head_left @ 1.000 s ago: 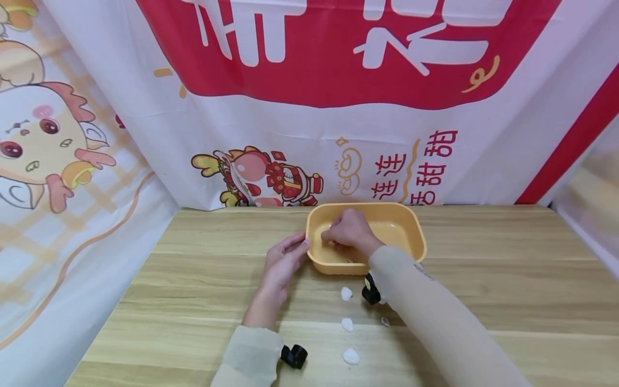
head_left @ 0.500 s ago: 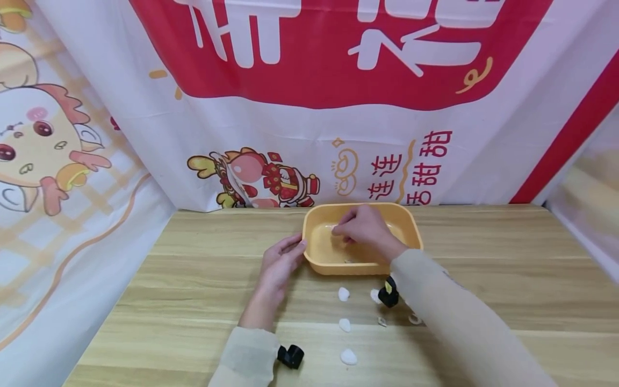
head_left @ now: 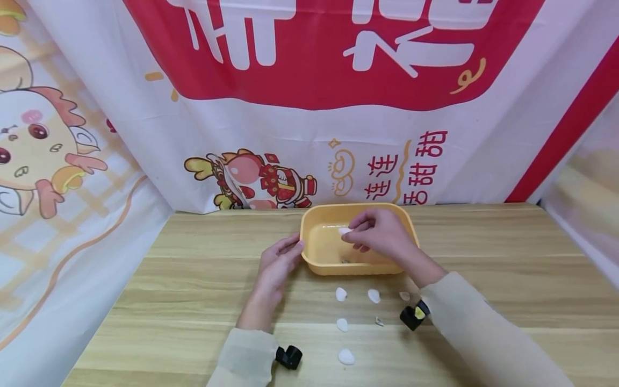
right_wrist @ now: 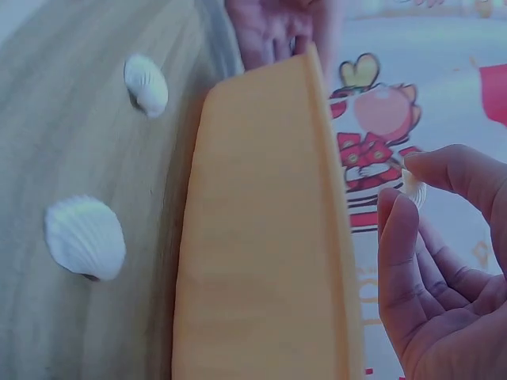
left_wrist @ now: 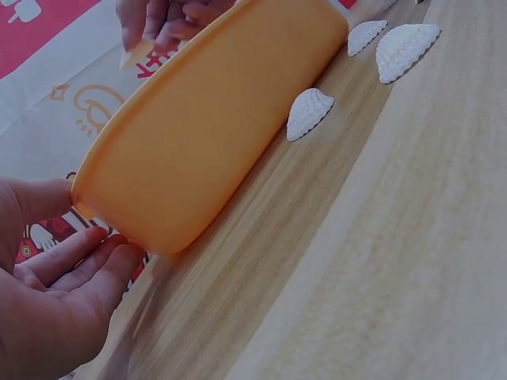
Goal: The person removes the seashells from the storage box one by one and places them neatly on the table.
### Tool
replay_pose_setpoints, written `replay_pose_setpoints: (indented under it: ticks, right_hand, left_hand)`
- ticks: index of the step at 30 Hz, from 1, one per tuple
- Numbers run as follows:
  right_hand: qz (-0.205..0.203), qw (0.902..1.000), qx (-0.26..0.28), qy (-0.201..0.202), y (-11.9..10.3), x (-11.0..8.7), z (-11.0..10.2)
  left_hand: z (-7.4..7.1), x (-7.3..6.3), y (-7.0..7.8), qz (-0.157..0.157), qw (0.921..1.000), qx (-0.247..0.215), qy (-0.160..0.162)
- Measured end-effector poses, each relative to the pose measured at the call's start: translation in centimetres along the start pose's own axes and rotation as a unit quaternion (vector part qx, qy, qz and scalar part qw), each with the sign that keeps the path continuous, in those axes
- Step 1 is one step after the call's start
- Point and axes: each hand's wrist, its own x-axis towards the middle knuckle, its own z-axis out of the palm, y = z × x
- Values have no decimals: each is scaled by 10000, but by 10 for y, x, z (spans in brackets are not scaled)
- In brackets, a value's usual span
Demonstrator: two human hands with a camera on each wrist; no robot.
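Note:
In the head view my right hand point(head_left: 382, 234) is raised over the yellow plastic basin point(head_left: 358, 269). It pinches a small white seashell point(head_left: 344, 230) between thumb and fingers; the right wrist view shows the ribbed seashell point(right_wrist: 413, 188) at the fingertips. My left hand point(head_left: 278, 269) holds the basin's left end, thumb near the rim and fingers lower down, as the left wrist view shows. A small dark-edged piece point(head_left: 345, 262) lies inside the basin near its front wall, too small to identify. Part of the basin's inside is hidden behind my right hand.
Several shells lie spaced out on the wooden table in front of the basin, among them a white shell point(head_left: 340, 294), another white shell point(head_left: 374, 295) and a small darker shell point(head_left: 379, 321). A printed curtain point(head_left: 271, 123) hangs directly behind the basin.
My right hand has lifted from the basin's floor and moved right, with the white seashell now showing in its fingers. The left hand stays at the basin's end.

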Motion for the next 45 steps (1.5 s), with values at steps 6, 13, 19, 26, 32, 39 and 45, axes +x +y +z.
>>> replay_pose_setpoints:
  ticks: [6, 13, 19, 26, 32, 39, 45]
  right_hand:
    - [-16, 9998, 182, -1, 3, -21, -7]
    - [108, 9991, 406, 32, 8, -45, -12]
    - [109, 9986, 502, 103, 19, -62, -7]
    - [115, 9984, 550, 104, 35, -81, 1]
    - [237, 9974, 684, 46, 46, -95, 5]
    - [346, 9976, 592, -19, 58, -110, 9]
    - [347, 9984, 337, -286, 67, -121, 10]
  left_hand:
    - [0, 1, -1, 37, 10000, -21, -25]
    - [1, 1, -1, 60, 10000, -12, -70]
    - [0, 1, -2, 105, 9999, -21, -46]
    - [0, 2, -2, 84, 9999, -59, -57]
    - [1, 1, 0, 17, 10000, 15, -10]
    - [1, 2, -1, -30, 10000, -7, -14]
    - [1, -1, -1, 24, 10000, -9, -1]
